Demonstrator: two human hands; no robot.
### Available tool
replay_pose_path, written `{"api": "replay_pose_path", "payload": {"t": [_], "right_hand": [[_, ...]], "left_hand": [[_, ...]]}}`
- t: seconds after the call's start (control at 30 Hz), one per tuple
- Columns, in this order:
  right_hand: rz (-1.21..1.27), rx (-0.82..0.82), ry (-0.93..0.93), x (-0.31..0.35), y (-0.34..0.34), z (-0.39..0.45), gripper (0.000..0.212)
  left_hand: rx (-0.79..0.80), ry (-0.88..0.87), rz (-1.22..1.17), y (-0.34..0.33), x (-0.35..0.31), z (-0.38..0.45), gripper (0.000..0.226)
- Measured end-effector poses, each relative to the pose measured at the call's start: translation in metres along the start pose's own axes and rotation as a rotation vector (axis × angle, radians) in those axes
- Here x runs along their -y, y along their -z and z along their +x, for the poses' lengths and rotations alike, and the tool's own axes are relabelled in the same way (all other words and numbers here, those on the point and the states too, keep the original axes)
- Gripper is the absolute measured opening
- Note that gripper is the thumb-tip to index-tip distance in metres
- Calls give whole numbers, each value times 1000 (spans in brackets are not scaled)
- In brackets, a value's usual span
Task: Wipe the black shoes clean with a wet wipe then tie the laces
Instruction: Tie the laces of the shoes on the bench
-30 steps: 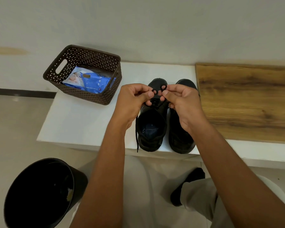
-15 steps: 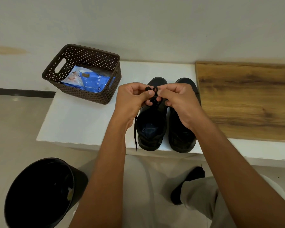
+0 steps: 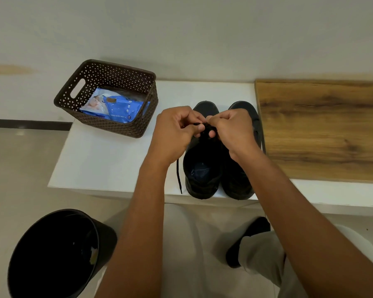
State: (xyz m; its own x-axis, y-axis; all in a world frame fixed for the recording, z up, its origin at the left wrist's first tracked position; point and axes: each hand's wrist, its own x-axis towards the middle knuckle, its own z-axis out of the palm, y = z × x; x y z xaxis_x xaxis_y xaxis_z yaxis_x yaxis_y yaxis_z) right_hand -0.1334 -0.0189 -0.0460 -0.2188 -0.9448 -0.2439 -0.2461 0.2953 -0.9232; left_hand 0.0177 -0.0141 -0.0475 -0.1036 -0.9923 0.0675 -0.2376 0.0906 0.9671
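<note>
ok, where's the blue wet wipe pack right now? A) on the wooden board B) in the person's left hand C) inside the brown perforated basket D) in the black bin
C: the blue wet wipe pack lies inside the brown perforated plastic basket on the white table, away from both hands, which are busy at the black shoe's laces.

Both hands (image 3: pixel 205 127) now closer, knuckles nearly touching; lace loops (image 3: pixel 206 126) hidden betw. fingers
</note>
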Motion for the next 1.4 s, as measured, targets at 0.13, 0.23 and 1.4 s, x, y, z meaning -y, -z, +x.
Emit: {"api": "replay_pose_path", "payload": {"t": [0.13, 0.23, 1.4], "right_hand": [[-56, 32, 112, 0, 5, 0, 15], [15, 98, 127, 2, 7, 0, 23], [-602, 71, 423, -28, 65, -57, 10]], "left_hand": [[27, -1, 145, -1, -1, 5, 16], [69, 55, 195, 2, 3, 13, 11], [-306, 318, 213, -3, 65, 32, 17]]}}
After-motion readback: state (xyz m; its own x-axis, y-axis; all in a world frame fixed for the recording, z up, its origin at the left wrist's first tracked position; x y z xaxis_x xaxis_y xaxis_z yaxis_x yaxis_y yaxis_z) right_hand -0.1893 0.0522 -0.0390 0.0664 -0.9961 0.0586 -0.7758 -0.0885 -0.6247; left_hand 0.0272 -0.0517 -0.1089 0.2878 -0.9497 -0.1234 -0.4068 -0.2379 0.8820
